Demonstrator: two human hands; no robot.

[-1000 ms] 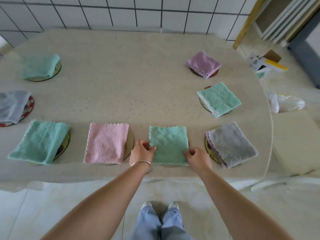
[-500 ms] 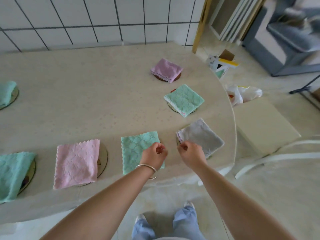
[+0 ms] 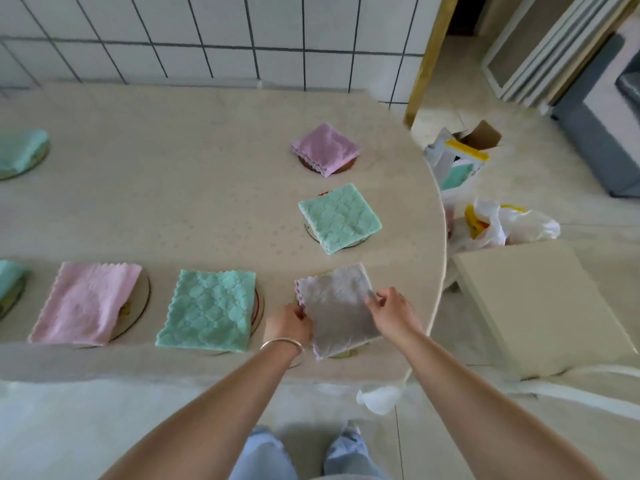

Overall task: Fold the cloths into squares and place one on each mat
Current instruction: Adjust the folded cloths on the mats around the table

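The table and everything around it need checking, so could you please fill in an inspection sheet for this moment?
Surface: beige table against a tiled wall.
Job's things: folded cloths on round mats; grey cloth near the front edge, green cloth and pink cloth to its left, another green cloth and a purple cloth behind.
Clutter: nothing seen on the table.
Hands: left hand and right hand pinch the grey cloth's edges.
Cables: nothing seen.
Surroundings: cardboard box and plastic bag on the floor.

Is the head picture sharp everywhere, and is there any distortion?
Head view: grey cloth and both hands, left hand, right hand, fairly sharp; far-left teal cloth soft; wide-angle lens bends the table edge and wall tile lines.
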